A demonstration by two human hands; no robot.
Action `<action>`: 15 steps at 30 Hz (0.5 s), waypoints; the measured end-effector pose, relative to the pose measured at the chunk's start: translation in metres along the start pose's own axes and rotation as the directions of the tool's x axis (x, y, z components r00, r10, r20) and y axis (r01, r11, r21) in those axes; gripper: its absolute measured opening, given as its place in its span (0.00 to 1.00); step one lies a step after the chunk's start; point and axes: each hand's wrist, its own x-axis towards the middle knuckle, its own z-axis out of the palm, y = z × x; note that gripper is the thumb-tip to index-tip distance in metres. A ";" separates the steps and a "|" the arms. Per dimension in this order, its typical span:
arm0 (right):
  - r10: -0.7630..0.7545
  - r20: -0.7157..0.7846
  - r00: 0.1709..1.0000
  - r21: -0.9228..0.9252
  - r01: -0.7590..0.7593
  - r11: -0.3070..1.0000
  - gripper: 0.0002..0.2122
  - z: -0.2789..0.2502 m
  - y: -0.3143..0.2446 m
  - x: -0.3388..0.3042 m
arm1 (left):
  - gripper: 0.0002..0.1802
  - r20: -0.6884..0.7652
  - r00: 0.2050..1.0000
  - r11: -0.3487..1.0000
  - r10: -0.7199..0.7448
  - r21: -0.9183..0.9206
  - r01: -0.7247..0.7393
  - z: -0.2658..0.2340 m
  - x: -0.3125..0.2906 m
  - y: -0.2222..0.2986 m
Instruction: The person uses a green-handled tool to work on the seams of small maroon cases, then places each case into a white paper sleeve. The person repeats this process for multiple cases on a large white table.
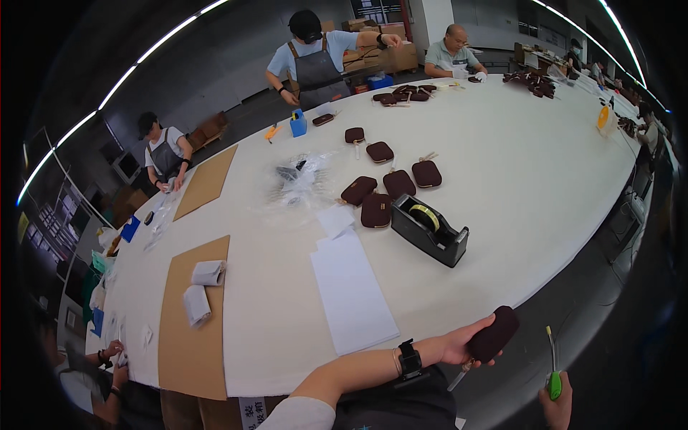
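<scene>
Past the table's near right edge, my left hand (459, 348) is closed around a small dark maroon zip pouch (496, 334), with a pale tag or strap hanging below it. At the lower right, my right hand (557, 410) grips a green long-necked lighter (554, 385), its thin metal neck pointing up and its tip yellowish. The lighter is apart from the pouch. On the table, a black tape dispenser (430, 231) with a yellow roll stands nearest to my left hand. Several similar maroon pouches (376, 211) lie behind it, and white paper sheets (352, 290) lie to its left.
Clear plastic bags (297, 179) lie mid-table. Cardboard sheets (192, 315) lie on the left, one with two wrapped white bundles (197, 305). A blue holder (298, 123) and piles of pouches (530, 84) sit farther back. Other people work around the white table (502, 179).
</scene>
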 end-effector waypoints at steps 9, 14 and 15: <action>-0.026 0.206 0.978 0.003 0.026 1.000 0.15 0.016 -0.024 0.019 | 0.36 -0.064 0.997 0.999 0.035 -0.028 -0.037 -0.017 -0.015 -0.004; -0.043 0.251 0.967 -0.023 0.050 0.998 0.16 0.018 -0.033 0.020 | 0.36 -0.051 0.997 0.996 0.062 -0.053 -0.065 -0.022 -0.020 -0.007; -0.042 0.252 0.967 -0.013 0.047 0.999 0.16 0.018 -0.031 0.018 | 0.36 -0.038 0.998 0.996 0.056 -0.070 -0.058 -0.022 -0.020 -0.009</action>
